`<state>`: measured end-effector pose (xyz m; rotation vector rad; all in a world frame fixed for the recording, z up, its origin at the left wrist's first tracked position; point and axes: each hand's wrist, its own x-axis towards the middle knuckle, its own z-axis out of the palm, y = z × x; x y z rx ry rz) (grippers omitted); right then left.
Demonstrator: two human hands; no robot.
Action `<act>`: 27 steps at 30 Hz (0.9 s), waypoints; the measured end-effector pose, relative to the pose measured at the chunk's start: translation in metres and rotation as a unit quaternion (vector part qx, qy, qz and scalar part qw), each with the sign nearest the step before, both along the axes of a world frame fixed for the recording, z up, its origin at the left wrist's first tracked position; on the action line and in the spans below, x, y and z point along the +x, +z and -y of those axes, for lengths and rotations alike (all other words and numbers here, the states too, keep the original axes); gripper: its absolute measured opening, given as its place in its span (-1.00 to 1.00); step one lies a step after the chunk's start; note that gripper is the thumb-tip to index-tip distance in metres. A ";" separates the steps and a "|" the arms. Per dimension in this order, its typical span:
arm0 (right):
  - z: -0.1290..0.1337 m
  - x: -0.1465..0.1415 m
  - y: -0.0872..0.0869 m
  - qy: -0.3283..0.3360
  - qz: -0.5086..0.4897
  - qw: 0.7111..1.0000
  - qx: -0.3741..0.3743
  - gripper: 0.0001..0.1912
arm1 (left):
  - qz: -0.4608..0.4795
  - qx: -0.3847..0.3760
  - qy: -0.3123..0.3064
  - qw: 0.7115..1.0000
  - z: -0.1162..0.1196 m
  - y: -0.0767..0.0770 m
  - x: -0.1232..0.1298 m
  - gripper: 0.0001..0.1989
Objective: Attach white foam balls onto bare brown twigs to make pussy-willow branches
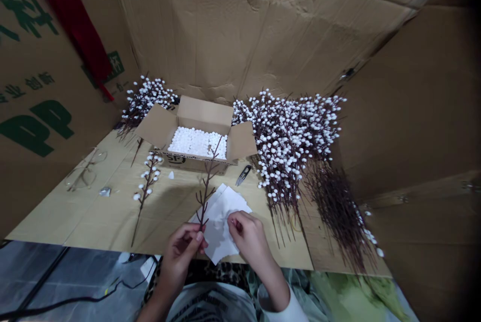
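My left hand (182,249) pinches the lower end of a bare brown artificial branch (205,194), which stands up with its twigs pointing away from me. To its right, my right hand (251,235) is closed with the fingertips together over sheets of white paper (215,247). Whatever lies between those fingertips is too small to make out. Beyond both hands, an open cardboard box (195,163) holds many small white foam balls (193,141); the branch's tip overlaps it in view. One branch with white berries (146,181) lies to the left.
Thread snips (244,175) lie before the box. White-berried branches (289,146) are heaped at right, with another bunch (146,99) at back left. Bare brown stems (340,211) lie at far right. Eyeglasses (86,171) and crumpled foil (105,191) rest at left. Cardboard walls (263,36) enclose the table.
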<state>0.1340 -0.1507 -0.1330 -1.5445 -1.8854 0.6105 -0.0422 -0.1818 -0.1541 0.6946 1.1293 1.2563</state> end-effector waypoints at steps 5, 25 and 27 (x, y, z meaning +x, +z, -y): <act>0.000 -0.003 0.000 -0.010 -0.024 1.000 -0.012 -0.76 | 0.000 -0.001 0.004 1.000 0.001 0.000 0.002 -0.66; -0.011 0.010 0.079 -0.140 -0.527 0.838 0.013 -0.81 | 0.018 0.031 0.063 0.997 -0.024 0.056 0.024 -0.71; -0.010 0.003 0.082 -0.130 -0.540 0.831 0.008 -0.82 | 0.015 0.037 0.062 0.997 -0.024 0.061 0.028 -0.72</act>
